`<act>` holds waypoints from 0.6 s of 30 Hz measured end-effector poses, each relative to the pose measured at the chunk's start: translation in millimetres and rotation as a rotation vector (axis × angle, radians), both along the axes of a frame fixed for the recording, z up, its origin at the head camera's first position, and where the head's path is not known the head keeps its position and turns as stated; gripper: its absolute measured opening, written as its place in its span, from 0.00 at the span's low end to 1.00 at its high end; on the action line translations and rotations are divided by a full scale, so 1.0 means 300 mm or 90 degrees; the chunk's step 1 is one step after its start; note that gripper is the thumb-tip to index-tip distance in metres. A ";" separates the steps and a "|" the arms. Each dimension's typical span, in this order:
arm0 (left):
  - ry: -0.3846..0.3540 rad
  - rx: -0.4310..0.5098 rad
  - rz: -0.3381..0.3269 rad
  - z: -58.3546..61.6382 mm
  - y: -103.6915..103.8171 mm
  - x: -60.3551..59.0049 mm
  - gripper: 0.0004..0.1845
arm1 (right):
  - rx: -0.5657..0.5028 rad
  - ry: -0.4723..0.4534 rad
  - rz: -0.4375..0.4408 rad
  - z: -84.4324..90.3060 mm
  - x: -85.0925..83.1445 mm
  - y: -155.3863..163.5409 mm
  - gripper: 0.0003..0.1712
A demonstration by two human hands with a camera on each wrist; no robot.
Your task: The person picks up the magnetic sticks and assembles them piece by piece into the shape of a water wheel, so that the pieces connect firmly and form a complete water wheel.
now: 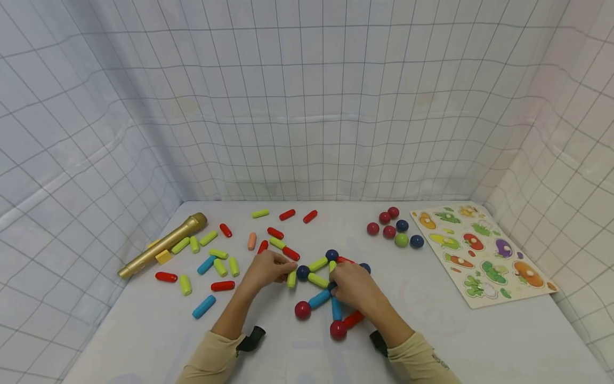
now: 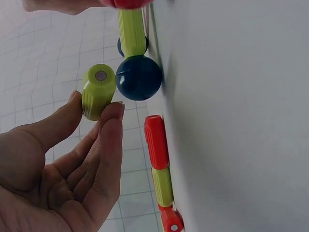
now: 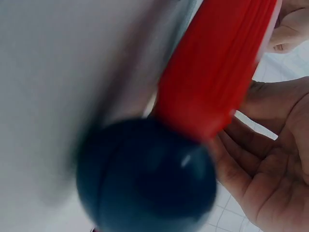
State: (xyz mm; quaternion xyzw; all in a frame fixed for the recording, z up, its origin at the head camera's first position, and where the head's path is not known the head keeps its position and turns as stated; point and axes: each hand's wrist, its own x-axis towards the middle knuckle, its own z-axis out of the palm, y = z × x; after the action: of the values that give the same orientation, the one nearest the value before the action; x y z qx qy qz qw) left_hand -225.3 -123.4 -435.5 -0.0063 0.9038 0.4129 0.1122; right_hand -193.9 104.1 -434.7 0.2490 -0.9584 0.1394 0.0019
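A flat frame of sticks and balls (image 1: 318,280) lies on the white table (image 1: 431,330). My left hand (image 1: 290,266) pinches a yellow-green stick (image 1: 291,278) beside a dark blue ball (image 1: 303,273). In the left wrist view, the thumb and forefinger of the left hand (image 2: 96,104) hold that stick (image 2: 99,89) just off the ball (image 2: 139,77). My right hand (image 1: 338,280) lies curled over the frame's middle. In the right wrist view, the right hand (image 3: 277,43) holds the far end of a red stick (image 3: 217,72) joined to a dark blue ball (image 3: 149,179).
Loose red, green and blue sticks (image 1: 220,266) are scattered on the left, by a gold tube (image 1: 163,245) and a yellow block (image 1: 163,257). Several spare balls (image 1: 394,226) sit at the back right, next to a vegetable puzzle board (image 1: 479,250). Netted walls enclose the table.
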 end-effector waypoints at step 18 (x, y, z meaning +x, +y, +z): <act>-0.038 -0.035 -0.032 -0.030 0.052 0.011 0.15 | 0.009 -0.008 0.003 0.008 0.002 -0.010 0.10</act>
State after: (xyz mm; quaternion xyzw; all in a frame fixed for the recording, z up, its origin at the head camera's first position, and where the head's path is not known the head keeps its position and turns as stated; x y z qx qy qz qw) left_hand -222.0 -107.9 -444.5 0.0011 0.9110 0.3846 0.1488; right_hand -193.4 101.1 -432.3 0.2506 -0.9587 0.1344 -0.0059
